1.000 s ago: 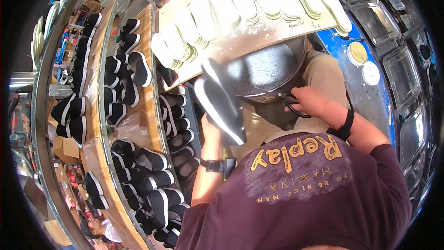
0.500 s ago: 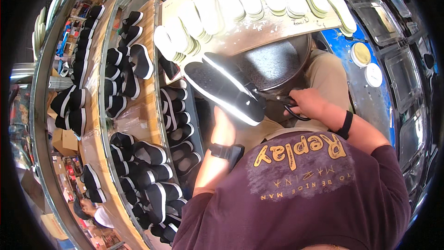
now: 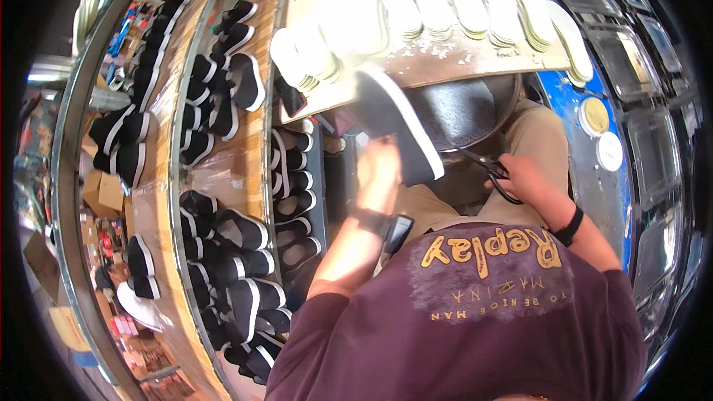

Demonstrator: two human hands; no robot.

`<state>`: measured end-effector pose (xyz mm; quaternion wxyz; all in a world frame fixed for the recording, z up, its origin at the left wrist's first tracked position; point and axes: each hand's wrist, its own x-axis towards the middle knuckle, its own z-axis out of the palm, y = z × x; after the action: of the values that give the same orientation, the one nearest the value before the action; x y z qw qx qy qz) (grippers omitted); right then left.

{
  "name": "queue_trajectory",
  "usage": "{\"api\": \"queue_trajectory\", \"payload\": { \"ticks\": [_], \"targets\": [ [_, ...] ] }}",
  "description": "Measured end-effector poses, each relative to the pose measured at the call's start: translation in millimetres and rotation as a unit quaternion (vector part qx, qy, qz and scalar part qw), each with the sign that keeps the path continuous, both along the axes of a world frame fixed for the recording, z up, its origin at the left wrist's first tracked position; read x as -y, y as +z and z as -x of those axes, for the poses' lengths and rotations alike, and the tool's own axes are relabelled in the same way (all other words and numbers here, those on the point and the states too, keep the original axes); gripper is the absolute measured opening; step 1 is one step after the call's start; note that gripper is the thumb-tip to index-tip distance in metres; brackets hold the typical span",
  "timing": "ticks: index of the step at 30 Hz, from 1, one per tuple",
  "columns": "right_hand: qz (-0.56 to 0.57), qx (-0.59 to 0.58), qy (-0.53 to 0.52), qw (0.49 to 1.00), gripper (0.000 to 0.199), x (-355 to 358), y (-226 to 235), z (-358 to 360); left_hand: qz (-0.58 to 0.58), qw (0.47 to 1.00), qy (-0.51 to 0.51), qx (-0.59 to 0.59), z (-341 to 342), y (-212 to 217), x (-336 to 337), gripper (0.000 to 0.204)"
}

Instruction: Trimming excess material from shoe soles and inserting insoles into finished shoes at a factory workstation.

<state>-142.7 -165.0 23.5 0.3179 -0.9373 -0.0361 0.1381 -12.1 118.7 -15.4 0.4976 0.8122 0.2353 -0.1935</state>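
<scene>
My left hand (image 3: 379,171) grips a black shoe with a white sole (image 3: 394,122) and holds it up in front of me, toe pointing toward the workbench. My right hand (image 3: 531,182) holds black scissors (image 3: 494,171) low over my lap, just right of the shoe. A round dark metal pan (image 3: 468,108) sits behind the shoe, under the bench edge. A watch sits on my left wrist and a black band on my right.
A wooden workbench (image 3: 445,67) carries rows of stacked white insoles (image 3: 416,7). Wooden shelves (image 3: 249,171) on the left hold several black shoes with white soles (image 3: 223,230). A blue surface (image 3: 587,171) with two round lids (image 3: 594,115) lies to the right.
My left hand has swung the shoe from a leftward tilt up and rightward toward the bench. My right hand with the scissors has stayed near my lap.
</scene>
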Motion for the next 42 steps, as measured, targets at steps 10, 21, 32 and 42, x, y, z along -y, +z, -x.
{"api": "queue_trajectory", "payload": {
  "ticks": [10, 21, 32, 42],
  "targets": [
    [0.02, 0.082, -0.074, 0.994, 0.037, 22.6, -3.0, 25.1, -0.324, 0.756, -0.524, 0.223, 54.1, 28.2, 53.8, 0.051],
    [-0.004, 0.062, -0.047, 0.997, 0.036, 23.6, -9.1, 10.8, -0.343, 0.757, -0.278, 0.481, 91.9, 108.6, -86.2, 0.033],
    [0.009, 0.064, -0.016, 0.998, 0.037, 13.5, -4.3, 13.7, -0.618, 0.778, 0.092, 0.066, 86.7, 204.0, -301.7, 0.051],
    [0.044, 0.1, -0.006, 0.994, 0.038, 21.7, -8.5, 15.2, -0.653, 0.756, 0.047, -0.001, 89.7, 190.3, -291.1, 0.047]
  ]
}}
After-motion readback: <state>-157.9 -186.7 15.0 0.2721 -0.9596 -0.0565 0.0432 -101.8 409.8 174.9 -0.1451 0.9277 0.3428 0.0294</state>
